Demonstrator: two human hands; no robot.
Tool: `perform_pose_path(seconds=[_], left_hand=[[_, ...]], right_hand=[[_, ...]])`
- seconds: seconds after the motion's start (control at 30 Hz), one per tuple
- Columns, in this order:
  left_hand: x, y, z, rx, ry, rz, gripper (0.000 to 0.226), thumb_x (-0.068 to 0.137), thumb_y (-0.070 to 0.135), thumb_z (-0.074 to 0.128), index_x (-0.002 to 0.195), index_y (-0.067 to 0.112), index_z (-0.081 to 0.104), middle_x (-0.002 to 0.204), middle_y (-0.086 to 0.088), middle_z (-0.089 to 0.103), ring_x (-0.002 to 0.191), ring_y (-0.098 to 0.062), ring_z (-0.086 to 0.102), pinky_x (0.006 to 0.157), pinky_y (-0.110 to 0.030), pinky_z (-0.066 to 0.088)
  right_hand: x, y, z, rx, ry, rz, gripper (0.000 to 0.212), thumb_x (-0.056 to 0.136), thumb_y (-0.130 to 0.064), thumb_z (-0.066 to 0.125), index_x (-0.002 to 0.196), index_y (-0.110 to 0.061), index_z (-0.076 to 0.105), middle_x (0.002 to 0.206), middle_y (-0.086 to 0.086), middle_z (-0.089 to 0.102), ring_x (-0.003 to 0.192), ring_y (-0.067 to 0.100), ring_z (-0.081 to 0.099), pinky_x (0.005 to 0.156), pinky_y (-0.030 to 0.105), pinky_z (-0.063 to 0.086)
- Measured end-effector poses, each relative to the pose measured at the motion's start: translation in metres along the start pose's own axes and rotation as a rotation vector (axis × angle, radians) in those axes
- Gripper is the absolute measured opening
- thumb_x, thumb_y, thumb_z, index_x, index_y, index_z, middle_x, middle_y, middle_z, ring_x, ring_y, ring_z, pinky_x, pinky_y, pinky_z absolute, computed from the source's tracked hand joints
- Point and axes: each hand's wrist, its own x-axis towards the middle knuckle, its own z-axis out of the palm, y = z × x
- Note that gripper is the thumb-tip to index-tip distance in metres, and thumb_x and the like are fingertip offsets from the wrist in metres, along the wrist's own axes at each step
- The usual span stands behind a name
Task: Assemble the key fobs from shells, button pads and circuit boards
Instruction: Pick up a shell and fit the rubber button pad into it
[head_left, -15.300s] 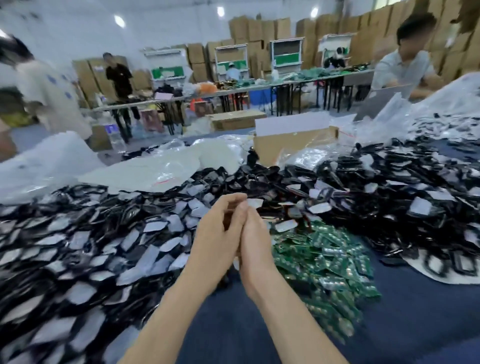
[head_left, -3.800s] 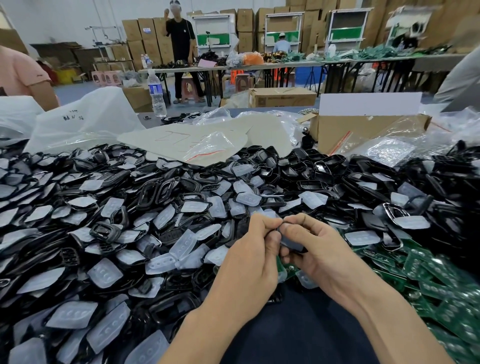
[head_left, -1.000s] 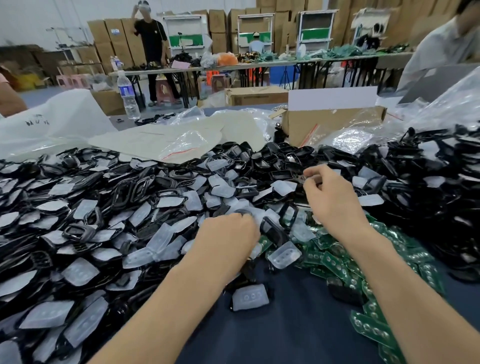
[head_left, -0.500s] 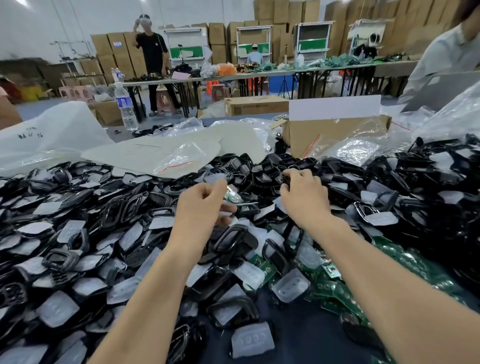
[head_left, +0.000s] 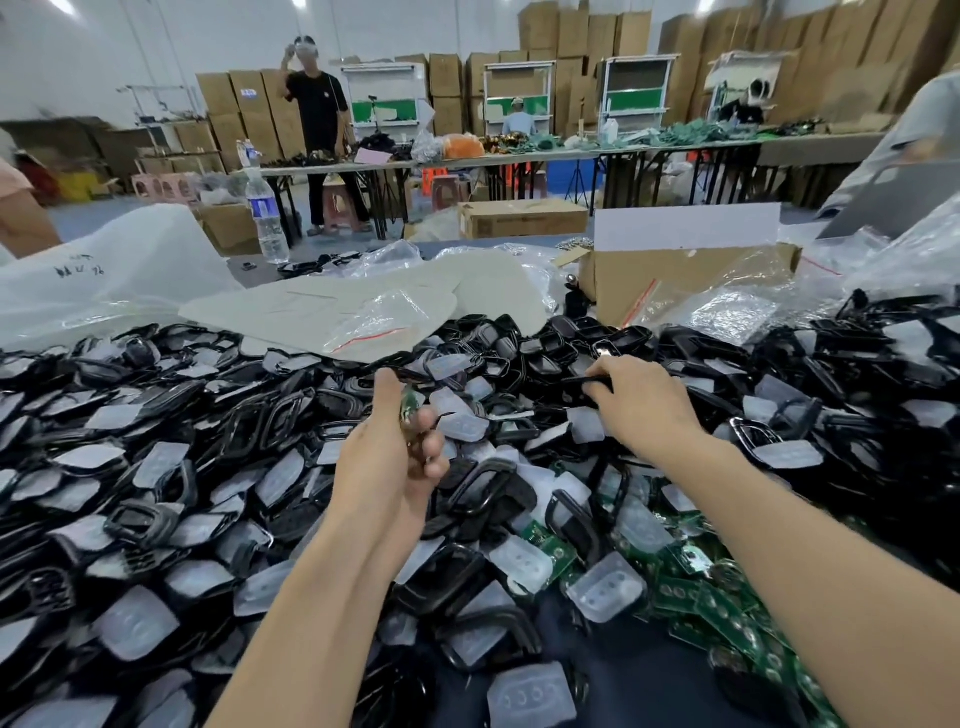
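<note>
Picking up parts is where things stand. The left hand curls round a green circuit board. The right hand pinches a black shell on the big pile. No fob looks joined yet; button pads lie all around.

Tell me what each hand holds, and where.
Left hand: green circuit board, by its lower part. Right hand: black shell, by its near edge.
</note>
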Motion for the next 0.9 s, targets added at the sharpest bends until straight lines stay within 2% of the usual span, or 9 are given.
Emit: perform_pose_path(seconds=[0.1,0.17,0.23,0.33,0.47,0.53,0.6,0.77,0.9], left_hand=[[-0.004,-0.002,-0.006,-0.083,0.034,0.055,0.028,0.102,0.041,0.051,0.093,0.014,0.051,0.065,0.002,0.050,0.043,-0.006,0.043,0.037,-0.017,0.035],[-0.008,-0.003,-0.008,-0.113,0.025,0.070,0.018,0.105,0.028,0.051,0.099,0.012,0.057,0.074,-0.001,0.051,0.045,-0.006,0.049,0.040,-0.017,0.040],[-0.013,-0.005,-0.011,-0.120,-0.015,0.091,0.011,0.106,0.014,0.049,0.105,0.011,0.059,0.078,-0.003,0.050,0.050,-0.006,0.054,0.046,-0.018,0.046],[-0.019,-0.012,-0.014,0.042,-0.084,0.198,0.018,0.103,0.002,0.049,0.109,0.015,0.060,0.077,-0.003,0.053,0.058,-0.007,0.058,0.055,-0.019,0.051],[-0.027,-0.025,-0.011,0.351,-0.151,0.342,0.019,0.097,0.004,0.063,0.110,0.019,0.061,0.076,0.006,0.070,0.069,-0.010,0.064,0.064,-0.020,0.054],[-0.032,-0.028,-0.007,0.405,-0.146,0.364,0.013,0.095,0.007,0.066,0.104,0.015,0.065,0.078,0.003,0.073,0.070,-0.011,0.065,0.065,-0.019,0.055],[-0.037,-0.029,-0.005,0.428,-0.161,0.375,0.011,0.094,0.007,0.067,0.100,0.016,0.070,0.078,0.001,0.073,0.071,-0.011,0.066,0.067,-0.018,0.055],[-0.043,-0.030,-0.001,0.432,-0.171,0.393,0.015,0.093,0.009,0.067,0.101,0.020,0.074,0.079,0.003,0.073,0.072,-0.007,0.067,0.067,-0.016,0.054],[-0.044,-0.031,0.002,0.429,-0.113,0.440,0.007,0.091,0.009,0.070,0.097,0.013,0.070,0.075,0.002,0.073,0.064,-0.007,0.065,0.062,-0.015,0.052]], right_hand=[[-0.016,-0.006,-0.012,0.275,0.097,0.010,0.021,0.105,-0.029,0.052,0.118,-0.022,0.066,0.104,0.000,0.069,0.094,0.025,0.066,0.083,0.045,0.053],[-0.034,-0.013,-0.019,0.699,0.072,0.104,0.017,0.104,-0.027,0.055,0.115,-0.022,0.066,0.096,0.000,0.071,0.076,0.021,0.071,0.066,0.039,0.058],[-0.056,-0.019,-0.019,1.111,-0.054,0.205,0.014,0.103,-0.020,0.058,0.113,-0.016,0.067,0.099,0.005,0.072,0.065,0.014,0.071,0.054,0.025,0.055],[-0.083,-0.023,-0.009,1.402,-0.181,0.307,0.012,0.100,-0.011,0.060,0.106,-0.012,0.071,0.099,0.010,0.073,0.064,0.012,0.070,0.053,0.020,0.054],[-0.095,-0.022,0.000,1.705,-0.278,0.434,0.019,0.102,-0.002,0.054,0.115,-0.004,0.068,0.106,0.018,0.075,0.082,0.021,0.077,0.058,0.022,0.058],[-0.097,-0.023,0.000,1.791,-0.316,0.436,0.025,0.102,0.006,0.046,0.118,-0.002,0.064,0.098,0.017,0.078,0.093,0.028,0.077,0.063,0.023,0.060],[-0.099,-0.027,0.002,1.787,-0.321,0.370,0.031,0.103,0.010,0.042,0.125,-0.003,0.059,0.099,0.015,0.078,0.096,0.028,0.076,0.068,0.022,0.060],[-0.102,-0.032,0.009,1.519,-0.249,0.170,0.034,0.103,0.002,0.049,0.129,-0.017,0.061,0.110,-0.001,0.076,0.103,0.016,0.074,0.083,0.019,0.057],[-0.105,-0.035,0.013,1.445,-0.253,0.045,0.033,0.103,0.000,0.051,0.123,-0.021,0.066,0.116,0.003,0.076,0.107,0.017,0.073,0.087,0.019,0.056]])
